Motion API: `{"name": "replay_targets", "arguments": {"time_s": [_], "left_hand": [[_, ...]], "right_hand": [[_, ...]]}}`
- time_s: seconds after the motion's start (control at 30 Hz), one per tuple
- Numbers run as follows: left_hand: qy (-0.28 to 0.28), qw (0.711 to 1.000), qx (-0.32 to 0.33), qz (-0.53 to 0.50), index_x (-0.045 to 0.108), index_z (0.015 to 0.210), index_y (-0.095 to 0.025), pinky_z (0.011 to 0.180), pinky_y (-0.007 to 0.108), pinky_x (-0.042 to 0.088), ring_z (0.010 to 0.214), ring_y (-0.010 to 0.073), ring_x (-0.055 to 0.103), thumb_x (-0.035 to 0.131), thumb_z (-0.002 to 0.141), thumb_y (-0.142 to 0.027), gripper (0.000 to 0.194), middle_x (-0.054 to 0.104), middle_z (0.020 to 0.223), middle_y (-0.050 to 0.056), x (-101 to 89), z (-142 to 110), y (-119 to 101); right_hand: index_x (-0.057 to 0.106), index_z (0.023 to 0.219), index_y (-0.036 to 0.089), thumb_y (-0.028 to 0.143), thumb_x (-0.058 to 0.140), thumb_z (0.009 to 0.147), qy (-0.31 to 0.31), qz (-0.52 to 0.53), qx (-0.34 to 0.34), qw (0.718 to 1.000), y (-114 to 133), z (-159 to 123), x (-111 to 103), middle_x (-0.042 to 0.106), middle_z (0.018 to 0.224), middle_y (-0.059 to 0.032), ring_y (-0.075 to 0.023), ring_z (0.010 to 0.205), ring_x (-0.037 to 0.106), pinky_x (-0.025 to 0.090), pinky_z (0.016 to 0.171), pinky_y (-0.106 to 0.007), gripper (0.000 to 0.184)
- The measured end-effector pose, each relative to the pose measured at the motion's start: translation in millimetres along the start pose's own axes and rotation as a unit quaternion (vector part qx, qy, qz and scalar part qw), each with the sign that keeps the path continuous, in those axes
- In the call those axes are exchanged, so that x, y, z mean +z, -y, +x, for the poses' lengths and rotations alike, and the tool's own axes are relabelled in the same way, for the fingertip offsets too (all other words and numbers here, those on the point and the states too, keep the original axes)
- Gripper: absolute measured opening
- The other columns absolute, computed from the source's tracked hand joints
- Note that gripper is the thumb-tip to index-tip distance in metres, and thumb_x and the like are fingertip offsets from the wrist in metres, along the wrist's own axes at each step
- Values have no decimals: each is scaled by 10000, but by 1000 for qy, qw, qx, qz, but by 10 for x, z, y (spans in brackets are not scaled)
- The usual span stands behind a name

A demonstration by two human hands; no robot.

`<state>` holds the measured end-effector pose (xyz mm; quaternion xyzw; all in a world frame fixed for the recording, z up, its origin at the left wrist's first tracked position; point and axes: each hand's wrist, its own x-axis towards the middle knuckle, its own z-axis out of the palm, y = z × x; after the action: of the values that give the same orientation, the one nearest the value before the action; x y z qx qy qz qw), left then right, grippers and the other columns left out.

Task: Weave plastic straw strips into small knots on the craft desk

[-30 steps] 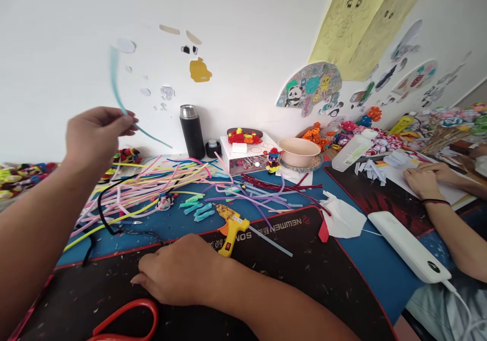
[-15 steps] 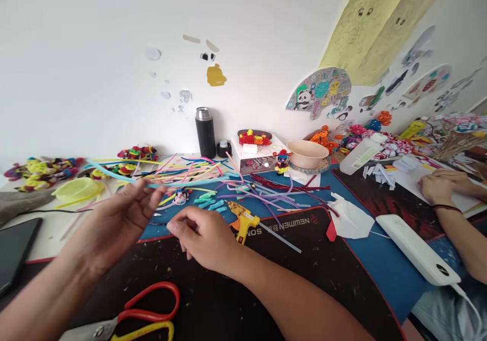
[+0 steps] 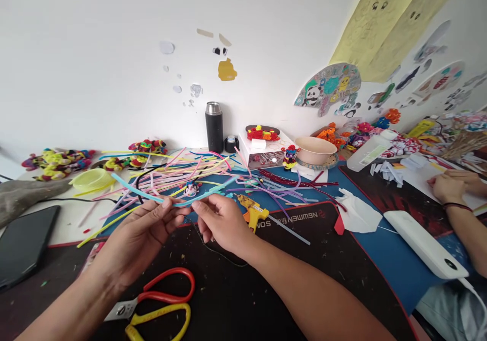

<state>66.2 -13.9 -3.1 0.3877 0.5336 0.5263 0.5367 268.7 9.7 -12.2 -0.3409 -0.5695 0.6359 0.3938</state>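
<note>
My left hand (image 3: pixel 142 232) and my right hand (image 3: pixel 220 222) both pinch a long light-blue pipe cleaner (image 3: pixel 131 188), held level above the black desk mat (image 3: pixel 243 290). Its ends stick out to the left and right of my fingers. A thin black wire (image 3: pixel 213 247) hangs from under my right hand onto the mat. Just behind my hands lies a heap of coloured pipe cleaners (image 3: pixel 190 171) with a small doll figure (image 3: pixel 191 189) in it. A yellow glue gun (image 3: pixel 253 210) lies right of my right hand.
Red and yellow scissors (image 3: pixel 160 305) lie near my left forearm. A black thermos (image 3: pixel 214 126), a white box (image 3: pixel 266 150), a pink bowl (image 3: pixel 315 150) and craft flowers stand at the wall. Another person's hand (image 3: pixel 451 186) works on paper at right, beside a white power bank (image 3: pixel 424 243). A dark tablet (image 3: pixel 23 244) lies left.
My left hand came down from in front of the wall with the blue pipe cleaner. My right hand rose off the mat and took hold of it too.
</note>
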Motion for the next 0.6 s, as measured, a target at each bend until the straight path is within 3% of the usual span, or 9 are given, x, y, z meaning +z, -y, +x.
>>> {"name": "replay_targets", "arguments": {"time_s": [0.1,0.2,0.5,0.6], "left_hand": [[-11,996,-19,-85,847,766,-219,710,281,718,766,228,819,1089,594,-444,372,848,796,73,104,-45,-100],[-20,994,-28,-106,867,724,-166,655,209,658,697,179,770,1148,456,-473,495,822,722,72,152,-59,-111],[25,996,-50,-68,873,696,-212,621,245,591,657,175,686,1135,456,-559,497,778,705,34,209,-220,57],[41,997,-45,-44,863,719,-207,602,233,546,652,166,655,1108,522,-599,502,753,679,28,147,-196,88]], "right_hand": [[611,891,206,700,770,949,-1,39,7,999,16,2,16,581,577,79,-89,412,530,389,432,-203,522],[633,908,200,750,788,908,-10,41,7,999,44,-6,12,579,569,77,-92,400,520,365,409,-208,572],[680,914,192,751,717,969,3,23,-10,1000,89,-16,-15,557,535,84,-86,407,498,380,445,-216,563],[663,902,199,723,692,1005,16,5,-7,1000,77,-17,-25,554,526,85,-90,413,500,388,466,-221,535]]}}
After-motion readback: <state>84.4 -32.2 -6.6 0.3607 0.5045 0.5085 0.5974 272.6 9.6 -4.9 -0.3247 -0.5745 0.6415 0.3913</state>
